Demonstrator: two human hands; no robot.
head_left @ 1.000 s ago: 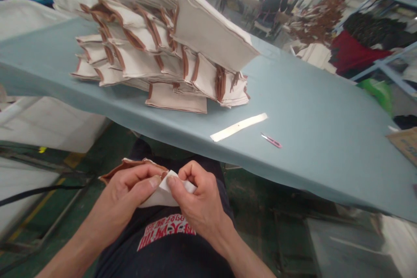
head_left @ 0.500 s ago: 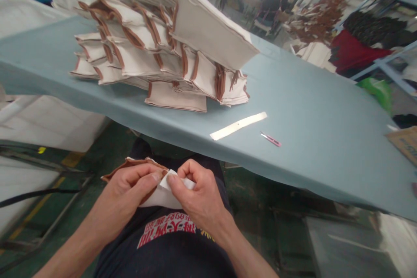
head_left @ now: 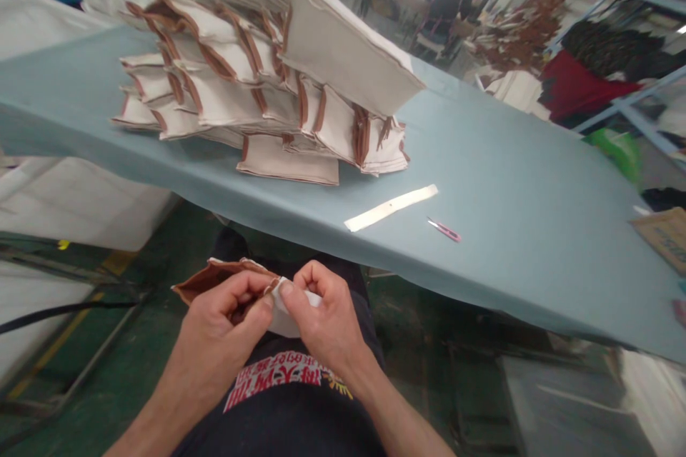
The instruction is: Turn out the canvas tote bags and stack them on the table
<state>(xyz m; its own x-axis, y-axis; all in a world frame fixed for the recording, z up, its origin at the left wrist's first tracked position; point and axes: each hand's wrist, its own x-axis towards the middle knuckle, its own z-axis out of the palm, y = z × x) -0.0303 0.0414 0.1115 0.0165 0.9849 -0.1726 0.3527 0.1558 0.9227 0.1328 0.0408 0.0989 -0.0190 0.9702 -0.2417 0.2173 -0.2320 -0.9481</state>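
Note:
Over my lap, a white cloth piece with brown lining point(head_left: 206, 280) hangs between my hands. My left hand point(head_left: 228, 318) pinches its edge, with part of the brown side behind the fingers. Close beside it, my right hand point(head_left: 326, 307) pinches the white part, thumb on top. The fingertips of both hands nearly meet at the corner. Beyond them on the blue-green table point(head_left: 509, 214) lie a pale strip point(head_left: 391, 208) and small pink-handled thread snips point(head_left: 444, 229).
Stacked white pieces with brown edges point(head_left: 230, 100) cover the table's left and middle part; one large piece point(head_left: 348, 50) leans on top. A cardboard box point(head_left: 662, 235) stands at the right edge. Shelves with dark and red cloth point(head_left: 584, 86) are behind. A person point(head_left: 453, 0) is in the background.
My left hand has shifted slightly right, its fingers more curled, and the brown lining shows more. The white flap at my right fingertips is now folded in closer.

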